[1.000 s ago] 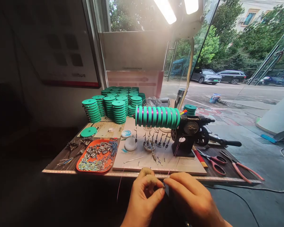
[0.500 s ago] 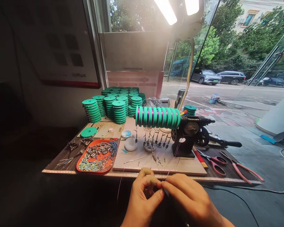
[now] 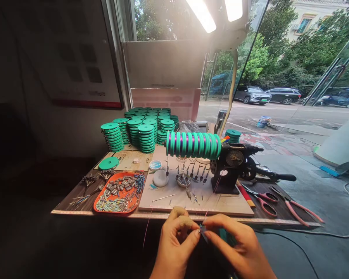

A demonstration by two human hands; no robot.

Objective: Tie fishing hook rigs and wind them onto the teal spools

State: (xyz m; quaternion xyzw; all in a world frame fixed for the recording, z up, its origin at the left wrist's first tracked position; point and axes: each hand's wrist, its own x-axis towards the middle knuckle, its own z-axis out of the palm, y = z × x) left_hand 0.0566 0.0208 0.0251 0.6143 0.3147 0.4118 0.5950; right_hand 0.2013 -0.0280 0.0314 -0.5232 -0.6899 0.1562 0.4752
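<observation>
My left hand (image 3: pixel 178 240), cloth covers on two fingers, is closed in a pinch on a small metal fitting (image 3: pixel 199 231) with a bluish tip. My right hand (image 3: pixel 232 236) is close beside it on the right; its thumb and index tips stand slightly apart at the fitting, with no object visible between them. Thin pink fishing line (image 3: pixel 206 213) runs down to the hands from the board. Another length of line (image 3: pixel 146 232) hangs over the table edge to the left. Just beyond the hands, small metal fittings (image 3: pixel 196 199) and a grey sinker (image 3: pixel 188 193) lie on the board.
A black hand-cranked winder (image 3: pixel 225 186) carries a row of green foam spools (image 3: pixel 193 144). Left are an orange tray (image 3: pixel 96 203) of sinkers and small parts, and stacked green spools (image 3: pixel 147 137). Scissors (image 3: pixel 264 199) and pink-handled pliers (image 3: pixel 296 211) lie right. A lamp (image 3: pixel 232 35) hangs above.
My right thumb and index finger have parted, and the bluish tip of the fitting now shows between the hands. My left hand keeps its pinch, almost unmoved.
</observation>
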